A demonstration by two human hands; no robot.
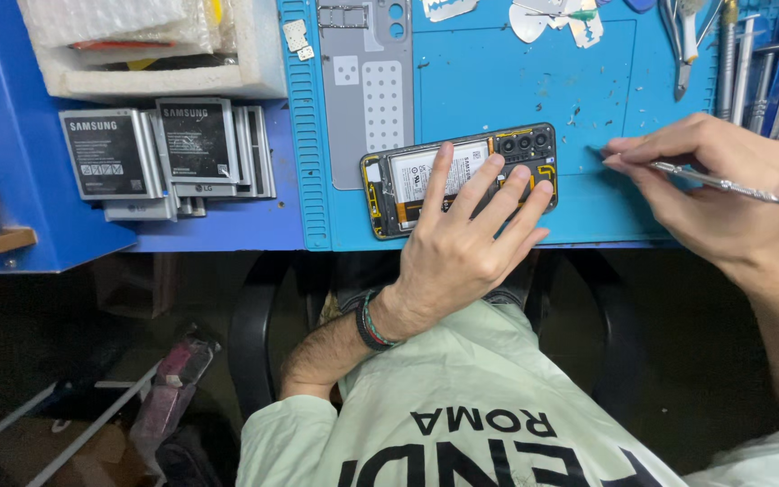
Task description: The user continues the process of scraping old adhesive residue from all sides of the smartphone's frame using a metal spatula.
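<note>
Four spread left hand fingers press the opened phone; right hand fingers pinch a metal tool.

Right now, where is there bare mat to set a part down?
Bare mat lies between the grey back cover and the tool row, above the opened phone. Another patch sits between the left hand and right hand. The battery stack side is crowded.
</note>
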